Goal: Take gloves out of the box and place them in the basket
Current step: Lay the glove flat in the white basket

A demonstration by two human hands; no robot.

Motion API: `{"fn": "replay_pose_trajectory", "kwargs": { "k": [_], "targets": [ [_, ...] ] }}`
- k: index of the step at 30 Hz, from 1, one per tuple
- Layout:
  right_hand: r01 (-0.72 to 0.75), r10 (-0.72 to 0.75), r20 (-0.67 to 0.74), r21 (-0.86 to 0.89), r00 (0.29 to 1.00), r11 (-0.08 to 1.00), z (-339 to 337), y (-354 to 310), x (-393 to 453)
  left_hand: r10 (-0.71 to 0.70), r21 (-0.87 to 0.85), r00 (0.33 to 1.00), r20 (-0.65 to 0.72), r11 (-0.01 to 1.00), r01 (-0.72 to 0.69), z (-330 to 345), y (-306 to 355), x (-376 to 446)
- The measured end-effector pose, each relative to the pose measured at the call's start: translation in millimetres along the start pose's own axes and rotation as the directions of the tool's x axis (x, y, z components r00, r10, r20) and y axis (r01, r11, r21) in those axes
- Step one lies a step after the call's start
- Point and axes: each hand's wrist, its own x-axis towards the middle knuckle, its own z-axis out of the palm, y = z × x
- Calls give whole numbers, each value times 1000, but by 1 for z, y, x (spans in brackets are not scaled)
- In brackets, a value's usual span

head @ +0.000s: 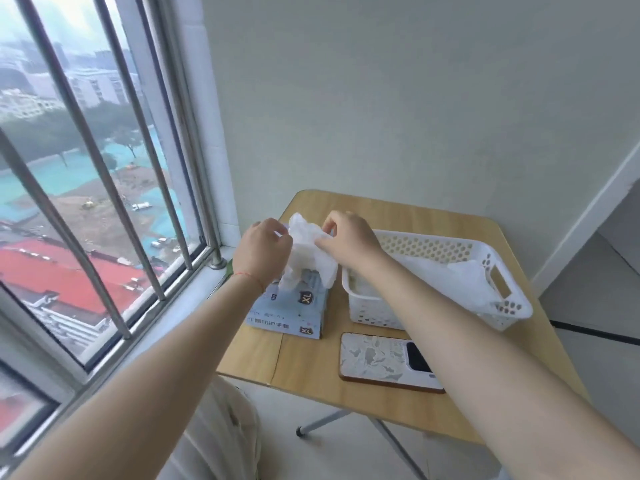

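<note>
Both hands hold one glove above the box.

We note the left hand [265, 249] and right hand [349, 239] each pinching the crumpled white glove [310, 252], which hangs over the blue box [294, 311] at the table's [433, 220] window-side edge. The white basket [440, 282] stands just beside the box on the right, gloves already inside. A phone [384, 362] lies near the table's front edge; bare wood shows behind the basket.
</note>
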Motion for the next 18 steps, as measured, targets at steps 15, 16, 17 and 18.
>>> {"fn": "replay_pose_trajectory", "kwargs": {
  "k": [15,16,17,18],
  "targets": [
    [-15,200,-155,753,967,658,-41,-49,21,-122,-713,961,247,650,265,-26,13,8],
    [-35,218,-119,803,969,595,-44,-49,20,-89,-711,959,269,653,260,-29,17,7],
    [-55,233,-82,848,969,527,-47,-50,19,-57,-709,951,303,654,265,-32,20,7],
    [-71,242,-48,884,969,463,-49,-50,19,-26,-712,935,354,640,288,-35,24,5]
  ]
}}
